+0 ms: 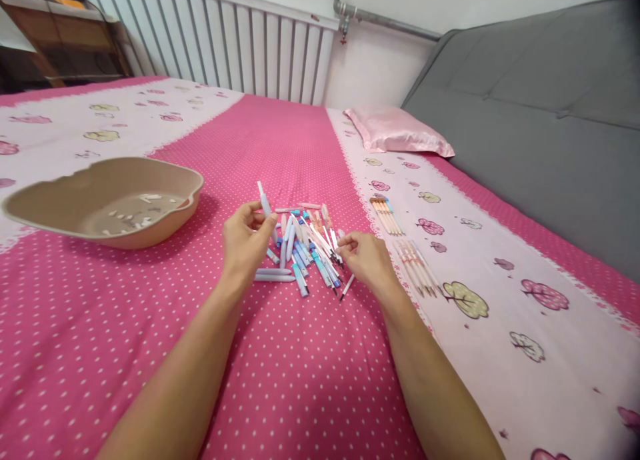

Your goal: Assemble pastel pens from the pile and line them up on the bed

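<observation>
My left hand (246, 241) is closed round a pale blue-grey pen barrel (265, 200), its narrow white end pointing up. At the right edge of the pile, my right hand (366, 257) has thumb and fingers pinched together; whatever sits between them, if anything, is too small to make out. Between both hands lies a loose pile of pen parts (300, 243): pale blue barrels, blue pieces and pink pieces. White pen refills with dark tips (320, 239) lie across its right side. One more refill (347, 287) rests just below my right hand. Two pale barrels (274, 275) lie side by side near my left wrist.
A beige plastic basin (145, 237) with small white bits stands on the left. To the right are two neat rows of pens, an orange-toned set (387, 217) and a pinkish set (417, 268). Behind are a pink pillow (400, 130), a grey headboard (530, 93) and a radiator (225, 40).
</observation>
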Available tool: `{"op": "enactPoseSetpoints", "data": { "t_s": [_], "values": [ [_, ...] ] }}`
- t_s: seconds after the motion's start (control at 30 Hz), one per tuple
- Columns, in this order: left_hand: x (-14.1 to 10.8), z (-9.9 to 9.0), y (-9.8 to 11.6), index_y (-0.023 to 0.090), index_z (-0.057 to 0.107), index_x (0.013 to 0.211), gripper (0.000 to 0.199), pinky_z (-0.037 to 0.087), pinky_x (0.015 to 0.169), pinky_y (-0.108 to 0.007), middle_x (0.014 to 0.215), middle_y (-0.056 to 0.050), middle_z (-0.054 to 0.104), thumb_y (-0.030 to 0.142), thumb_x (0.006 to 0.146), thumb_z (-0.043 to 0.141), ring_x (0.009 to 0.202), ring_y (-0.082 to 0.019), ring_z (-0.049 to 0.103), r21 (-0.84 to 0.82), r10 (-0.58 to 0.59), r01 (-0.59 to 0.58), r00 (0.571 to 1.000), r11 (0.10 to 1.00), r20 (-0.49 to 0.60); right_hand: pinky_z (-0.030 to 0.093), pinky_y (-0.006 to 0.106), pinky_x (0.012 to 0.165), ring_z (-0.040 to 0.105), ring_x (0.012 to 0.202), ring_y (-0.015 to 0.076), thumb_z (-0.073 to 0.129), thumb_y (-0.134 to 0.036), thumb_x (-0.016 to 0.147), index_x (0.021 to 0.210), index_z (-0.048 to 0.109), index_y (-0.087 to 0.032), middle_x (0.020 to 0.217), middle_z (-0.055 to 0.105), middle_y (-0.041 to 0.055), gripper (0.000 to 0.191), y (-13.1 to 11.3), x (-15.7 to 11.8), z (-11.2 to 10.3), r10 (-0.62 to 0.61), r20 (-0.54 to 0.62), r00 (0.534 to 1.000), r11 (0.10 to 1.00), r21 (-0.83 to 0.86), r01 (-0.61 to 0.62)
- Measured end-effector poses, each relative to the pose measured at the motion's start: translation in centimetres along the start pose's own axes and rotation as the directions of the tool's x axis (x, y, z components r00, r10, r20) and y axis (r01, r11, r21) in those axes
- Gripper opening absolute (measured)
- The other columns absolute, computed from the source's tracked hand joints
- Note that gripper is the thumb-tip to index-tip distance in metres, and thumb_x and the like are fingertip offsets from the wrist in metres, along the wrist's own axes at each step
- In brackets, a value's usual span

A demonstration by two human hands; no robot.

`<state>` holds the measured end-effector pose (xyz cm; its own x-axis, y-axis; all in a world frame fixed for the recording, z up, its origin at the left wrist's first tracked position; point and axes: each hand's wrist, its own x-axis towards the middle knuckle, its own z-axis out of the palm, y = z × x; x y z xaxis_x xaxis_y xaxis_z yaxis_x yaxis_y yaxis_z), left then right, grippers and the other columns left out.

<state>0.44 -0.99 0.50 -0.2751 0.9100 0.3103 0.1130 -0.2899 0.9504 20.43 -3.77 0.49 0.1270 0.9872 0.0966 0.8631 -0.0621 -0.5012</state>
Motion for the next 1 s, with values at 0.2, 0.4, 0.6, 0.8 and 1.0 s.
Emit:
{"op": "enactPoseSetpoints", "data": {
  "t_s": [0.2, 0.4, 0.6, 0.8, 1.0],
  "values": [
    [0.0, -0.1, 0.2, 0.012, 0.062, 0.095, 0.03, 0.042, 0.053, -0.022, 0.065, 0.002, 0.059, 0.026, 0.069, 0.067, 0.054, -0.009, 0.055, -0.018, -0.025, 0.025, 1.0, 1.0, 0.0, 0.035, 0.027, 0.055, 0.063, 0.071, 0.0197, 0.072, -0.033, 0.07, 0.075, 0.069, -0.022, 0.077, 0.069, 0.0041, 0.013, -1.2, -1.5, -0.8, -0.022, 0.244, 0.969, 0.987, -0.147, 0.06],
    [0.0, 0.0, 0.0, 0.012, 0.062, 0.096, 0.031, 0.041, 0.051, -0.022, 0.063, 0.002, 0.059, 0.026, 0.069, 0.068, 0.052, -0.01, 0.054, -0.007, -0.019, 0.019, 1.0, 1.0, 0.02, 0.034, 0.028, 0.055, 0.063, 0.073, 0.0218, 0.075, -0.029, 0.067, 0.081, 0.066, -0.02, 0.078, 0.069, 0.0056, 0.019, -1.7, -1.8, 0.0, -0.045, 0.282, 0.958, 0.978, -0.184, 0.1],
    [0.0, 0.1, -0.1, 0.013, 0.062, 0.094, 0.029, 0.041, 0.049, -0.021, 0.062, 0.002, 0.059, 0.027, 0.07, 0.066, 0.05, -0.009, 0.052, 0.001, -0.021, 0.021, 0.997, 1.0, 0.069, 0.039, 0.027, 0.057, 0.062, 0.066, 0.0176, 0.071, -0.019, 0.069, 0.093, 0.064, -0.018, 0.073, 0.068, 0.003, 0.025, -1.1, -1.4, 0.3, -0.046, 0.299, 0.953, 0.999, 0.008, 0.045],
    [-1.0, 1.4, -0.1, 0.013, 0.064, 0.094, 0.031, 0.042, 0.053, -0.022, 0.067, -0.001, 0.062, 0.028, 0.068, 0.066, 0.057, -0.012, 0.055, 0.009, -0.02, 0.019, 0.969, 1.0, 0.248, 0.047, 0.026, 0.065, 0.063, 0.069, 0.0139, 0.064, -0.017, 0.072, 0.091, 0.063, -0.014, 0.077, 0.068, 0.0022, 0.019, -1.2, -0.3, -0.2, -0.131, 0.181, 0.975, 0.769, 0.639, -0.015],
    [-2.4, 2.6, 0.2, 0.015, 0.064, 0.101, 0.03, 0.037, 0.05, -0.021, 0.063, 0.002, 0.057, 0.03, 0.075, 0.061, 0.054, -0.011, 0.049, 0.044, 0.034, -0.068, 0.845, 0.997, 0.533, 0.046, 0.022, 0.06, 0.061, 0.074, 0.0116, 0.066, -0.031, 0.073, 0.09, 0.064, -0.018, 0.081, 0.067, 0.0013, 0.022, -1.9, -0.2, -1.2, 0.023, -0.081, 0.996, 0.427, 0.902, 0.063]
  ]
}}
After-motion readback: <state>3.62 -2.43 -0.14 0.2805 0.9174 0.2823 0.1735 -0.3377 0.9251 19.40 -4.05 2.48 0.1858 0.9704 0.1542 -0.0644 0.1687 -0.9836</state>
